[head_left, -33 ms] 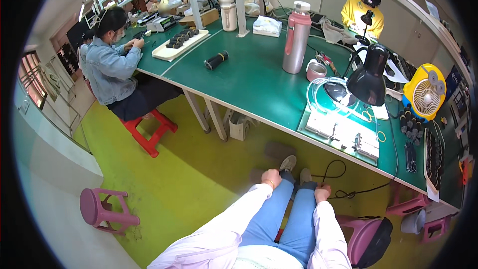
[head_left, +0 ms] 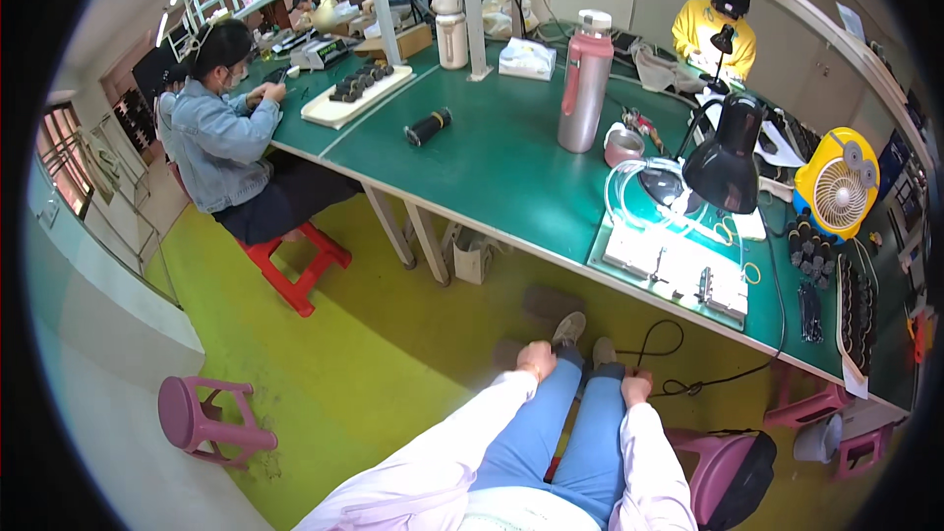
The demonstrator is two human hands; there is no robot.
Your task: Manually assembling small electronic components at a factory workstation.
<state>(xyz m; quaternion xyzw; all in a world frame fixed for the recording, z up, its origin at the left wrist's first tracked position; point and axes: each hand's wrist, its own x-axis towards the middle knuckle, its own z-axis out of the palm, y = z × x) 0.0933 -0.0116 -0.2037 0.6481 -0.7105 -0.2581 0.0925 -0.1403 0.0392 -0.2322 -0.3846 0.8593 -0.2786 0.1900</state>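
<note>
While left hand (head_left: 537,359) and right hand (head_left: 637,387) rest curled on blue jeans (head_left: 602,423), fabric grip indeterminable, one metal fixture (head_left: 677,273) occupies the near edge of the desk (head_left: 477,172).

One wide fisheye, head-worn, pitched down and forward over the wearer's blue jeans (head_left: 536,423) close below, the green bench (head_left: 482,172) lying farther out.
</note>
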